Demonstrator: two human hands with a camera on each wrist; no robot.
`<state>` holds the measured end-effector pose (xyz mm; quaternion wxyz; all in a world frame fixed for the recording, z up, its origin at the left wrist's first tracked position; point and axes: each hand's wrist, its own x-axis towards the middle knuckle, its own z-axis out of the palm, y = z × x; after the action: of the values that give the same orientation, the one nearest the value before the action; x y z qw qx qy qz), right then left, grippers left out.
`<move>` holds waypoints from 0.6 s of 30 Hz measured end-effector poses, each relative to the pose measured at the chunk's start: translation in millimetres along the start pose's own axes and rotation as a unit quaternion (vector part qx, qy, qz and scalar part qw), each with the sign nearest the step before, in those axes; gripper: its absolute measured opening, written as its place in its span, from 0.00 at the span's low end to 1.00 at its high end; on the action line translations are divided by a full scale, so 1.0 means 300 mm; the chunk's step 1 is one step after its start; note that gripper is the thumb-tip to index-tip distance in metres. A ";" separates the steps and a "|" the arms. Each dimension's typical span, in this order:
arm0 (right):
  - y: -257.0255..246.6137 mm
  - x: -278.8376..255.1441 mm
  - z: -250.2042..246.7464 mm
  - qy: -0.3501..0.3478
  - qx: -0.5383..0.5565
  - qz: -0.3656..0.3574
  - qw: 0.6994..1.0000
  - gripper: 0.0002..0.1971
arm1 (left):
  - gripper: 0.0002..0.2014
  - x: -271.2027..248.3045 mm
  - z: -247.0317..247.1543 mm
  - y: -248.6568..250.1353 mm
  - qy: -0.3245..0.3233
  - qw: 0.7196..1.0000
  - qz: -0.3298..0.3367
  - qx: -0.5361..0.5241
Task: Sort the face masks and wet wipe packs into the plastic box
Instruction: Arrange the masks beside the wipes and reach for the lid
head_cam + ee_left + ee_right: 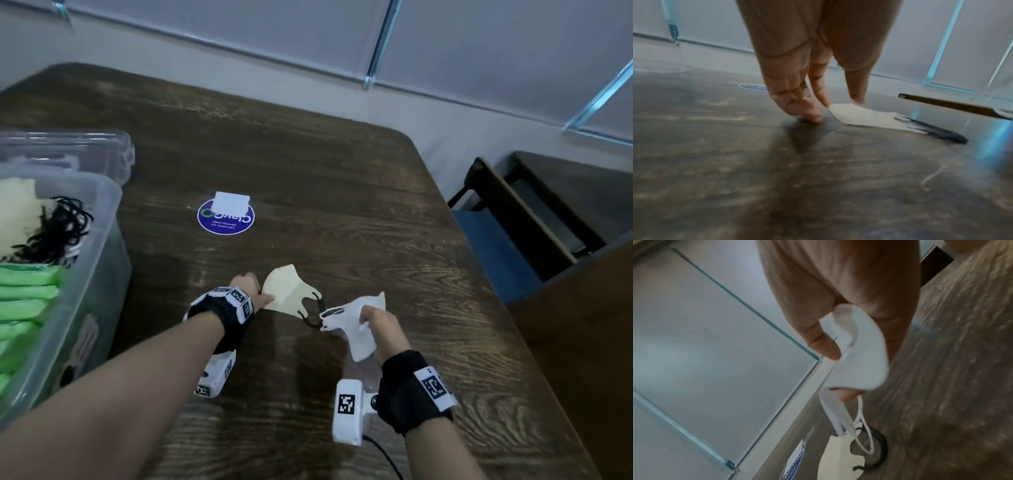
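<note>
A cream face mask (289,291) with black ear loops lies flat on the dark wooden table (342,171). My left hand (260,291) reaches its left edge with straight fingers. In the left wrist view the left hand (836,105) points down, a fingertip (825,104) touching the tip of the cream mask (865,116). My right hand (368,317) pinches a white face mask (359,329) just above the table, to the right of the cream one. In the right wrist view the thumb and fingers of the right hand (838,374) fold the white mask (865,353), whose loops dangle over the cream mask (836,456).
A clear plastic box (109,192) stands at the left, holding green wet wipe packs (27,294) and masks (20,212) with black loops. A round blue sticker (226,217) lies mid-table. A dark chair (513,219) stands past the table's right edge.
</note>
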<state>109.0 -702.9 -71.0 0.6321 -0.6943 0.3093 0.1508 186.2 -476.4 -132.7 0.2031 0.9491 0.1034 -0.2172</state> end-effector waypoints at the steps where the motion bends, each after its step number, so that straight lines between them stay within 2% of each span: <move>1: 0.008 -0.012 0.004 -0.002 -0.004 0.008 1.000 0.25 | 0.28 -0.006 -0.002 0.005 -0.001 1.000 -0.009 -0.013; 4: 0.024 -0.038 0.008 -0.007 -0.024 -0.012 1.000 0.22 | 0.37 0.003 -0.015 0.040 0.009 0.999 -0.024 -0.039; 7: 0.027 -0.062 -0.011 -0.008 -0.027 -0.043 0.999 0.22 | 0.42 0.020 -0.028 0.084 0.009 0.999 -0.036 -0.032; 10: 0.034 -0.058 -0.050 -0.004 -0.015 -0.073 0.997 0.17 | 0.44 0.049 -0.001 0.102 0.005 0.999 -0.042 -0.002; 13: 0.026 -0.030 -0.069 -0.002 -0.005 -0.096 0.995 0.13 | 0.38 0.080 0.026 0.099 0.001 0.999 -0.036 -0.001; 15: 0.018 0.000 -0.064 0.000 -0.009 -0.109 0.994 0.15 | 0.31 0.091 0.020 0.099 -0.023 0.999 -0.032 -0.010; 18: 0.012 0.032 -0.030 -0.008 0.009 -0.115 0.993 0.20 | 0.11 0.082 -0.023 0.086 -0.011 0.992 0.000 -0.125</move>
<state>112.5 -714.2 -78.3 0.6542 -0.7180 0.2238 0.0796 217.9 -493.8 -129.6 0.3217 0.9137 0.1276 -0.2132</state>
